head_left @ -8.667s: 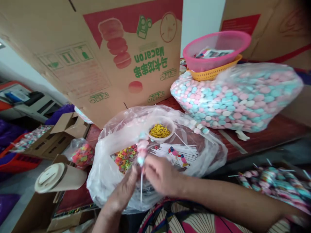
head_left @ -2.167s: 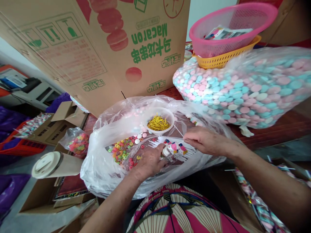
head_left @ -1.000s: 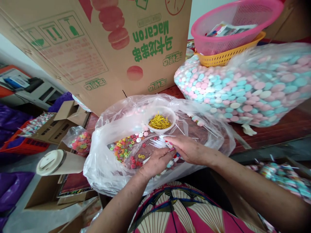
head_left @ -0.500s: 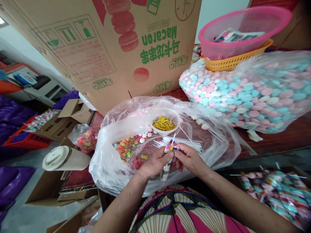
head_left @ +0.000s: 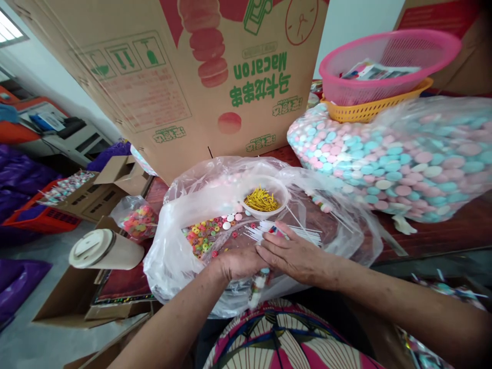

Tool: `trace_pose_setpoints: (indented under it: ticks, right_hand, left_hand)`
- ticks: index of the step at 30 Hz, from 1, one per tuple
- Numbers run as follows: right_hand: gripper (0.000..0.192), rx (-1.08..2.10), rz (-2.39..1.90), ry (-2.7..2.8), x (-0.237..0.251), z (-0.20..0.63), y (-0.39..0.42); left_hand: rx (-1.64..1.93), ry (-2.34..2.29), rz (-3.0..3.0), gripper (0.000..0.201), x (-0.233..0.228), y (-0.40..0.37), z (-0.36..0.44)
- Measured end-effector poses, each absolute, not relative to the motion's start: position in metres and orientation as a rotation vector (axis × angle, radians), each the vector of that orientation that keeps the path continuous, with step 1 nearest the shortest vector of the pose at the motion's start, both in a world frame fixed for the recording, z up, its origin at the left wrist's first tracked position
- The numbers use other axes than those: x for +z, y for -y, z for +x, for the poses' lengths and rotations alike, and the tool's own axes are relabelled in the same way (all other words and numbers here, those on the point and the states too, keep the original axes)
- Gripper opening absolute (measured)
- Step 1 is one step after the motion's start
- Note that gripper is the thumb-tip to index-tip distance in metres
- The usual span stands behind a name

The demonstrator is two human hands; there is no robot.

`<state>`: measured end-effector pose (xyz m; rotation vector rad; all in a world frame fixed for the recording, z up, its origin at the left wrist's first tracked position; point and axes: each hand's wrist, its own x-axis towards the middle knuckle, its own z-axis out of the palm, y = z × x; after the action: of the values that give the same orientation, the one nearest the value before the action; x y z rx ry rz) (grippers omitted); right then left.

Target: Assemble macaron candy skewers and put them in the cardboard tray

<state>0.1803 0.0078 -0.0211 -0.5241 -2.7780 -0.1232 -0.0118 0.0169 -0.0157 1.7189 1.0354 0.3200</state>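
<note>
I see my left hand (head_left: 240, 261) and right hand (head_left: 294, 253) pressed together over the open plastic bag (head_left: 172, 256). The left fingers seem closed on a wrapped candy stick (head_left: 257, 287) hanging below them, though it is partly hidden. The right fingers lie flat, together, on the white sticks (head_left: 303, 233) beside the bowl of yellow ties (head_left: 263, 200).
</note>
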Motion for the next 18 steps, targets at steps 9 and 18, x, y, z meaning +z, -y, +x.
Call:
trace_pose_setpoints:
  ticks: [9,18]
  right_hand:
    - [0.018,1.259,-1.29,2.323,-0.042,0.164,0.016]
    - [0.018,1.22,-1.09,2.574,0.015,0.159,-0.111]
  left_hand:
    - [-0.029,-1.238,2.496,0.016,-0.001,0.008,-0.008]
    - [0.945,-1.51,1.96,0.021,-0.035,0.015,-0.045]
